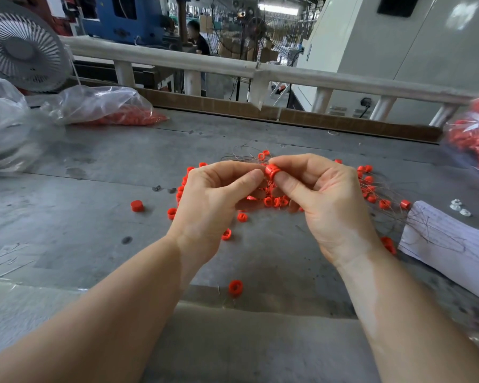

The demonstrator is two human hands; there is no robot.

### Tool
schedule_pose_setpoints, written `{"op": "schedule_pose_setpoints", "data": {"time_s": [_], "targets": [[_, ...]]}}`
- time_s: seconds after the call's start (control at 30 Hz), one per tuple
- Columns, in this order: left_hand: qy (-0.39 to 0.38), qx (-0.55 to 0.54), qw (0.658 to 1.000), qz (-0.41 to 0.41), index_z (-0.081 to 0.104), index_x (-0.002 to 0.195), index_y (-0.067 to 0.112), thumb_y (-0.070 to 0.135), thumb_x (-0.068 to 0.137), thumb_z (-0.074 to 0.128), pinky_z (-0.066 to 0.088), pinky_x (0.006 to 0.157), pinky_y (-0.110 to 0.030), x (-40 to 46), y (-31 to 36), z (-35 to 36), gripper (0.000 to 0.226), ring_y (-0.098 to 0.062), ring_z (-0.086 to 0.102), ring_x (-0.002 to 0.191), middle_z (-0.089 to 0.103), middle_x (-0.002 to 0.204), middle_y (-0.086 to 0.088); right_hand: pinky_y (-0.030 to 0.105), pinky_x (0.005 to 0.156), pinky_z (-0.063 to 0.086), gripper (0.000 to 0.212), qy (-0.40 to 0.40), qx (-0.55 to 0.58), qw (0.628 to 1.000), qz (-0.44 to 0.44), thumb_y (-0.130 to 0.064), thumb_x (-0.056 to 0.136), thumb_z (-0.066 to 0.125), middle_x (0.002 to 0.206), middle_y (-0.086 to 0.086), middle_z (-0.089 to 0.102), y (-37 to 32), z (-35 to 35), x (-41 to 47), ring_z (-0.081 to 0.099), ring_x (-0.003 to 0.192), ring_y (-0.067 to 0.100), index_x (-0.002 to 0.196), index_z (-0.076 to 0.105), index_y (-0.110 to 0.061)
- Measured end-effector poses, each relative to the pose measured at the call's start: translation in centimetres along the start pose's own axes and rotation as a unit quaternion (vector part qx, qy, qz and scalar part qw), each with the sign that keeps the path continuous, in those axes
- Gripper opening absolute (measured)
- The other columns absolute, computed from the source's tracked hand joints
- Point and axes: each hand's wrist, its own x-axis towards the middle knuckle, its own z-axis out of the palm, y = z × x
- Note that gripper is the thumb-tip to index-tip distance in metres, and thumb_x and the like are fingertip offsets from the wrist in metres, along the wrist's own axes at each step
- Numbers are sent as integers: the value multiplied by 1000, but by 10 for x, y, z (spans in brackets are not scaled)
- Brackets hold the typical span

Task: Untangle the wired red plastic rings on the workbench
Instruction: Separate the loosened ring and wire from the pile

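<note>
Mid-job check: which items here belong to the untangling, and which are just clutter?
Job: red plastic ring pinched by right hand; left hand alongside; thin wire tangle; scattered red rings.

Clutter: clear plastic bag, white fan, white paper sheet.

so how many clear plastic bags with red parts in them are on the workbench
2. One clear plastic bag of red parts lies at the far left, by the fan; a second bag of red parts sits at the right edge, partly cut off. Others may be out of view.

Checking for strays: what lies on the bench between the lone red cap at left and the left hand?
In the head view, one red ring lies between the cap and the left hand.
</note>
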Motion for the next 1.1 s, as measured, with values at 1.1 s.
{"op": "schedule_pose_setpoints", "data": {"time_s": [1.1], "targets": [[-16,-51,998,-40,75,66,11,23,62,69,53,56,-21,0,1,1,14,-14,65,60,68,62,-5,14,45,41,12,-6,39,998,46,-9,75,65,67,-6,71,-3,1,-2,62,56,2,81,70,-19]]}}
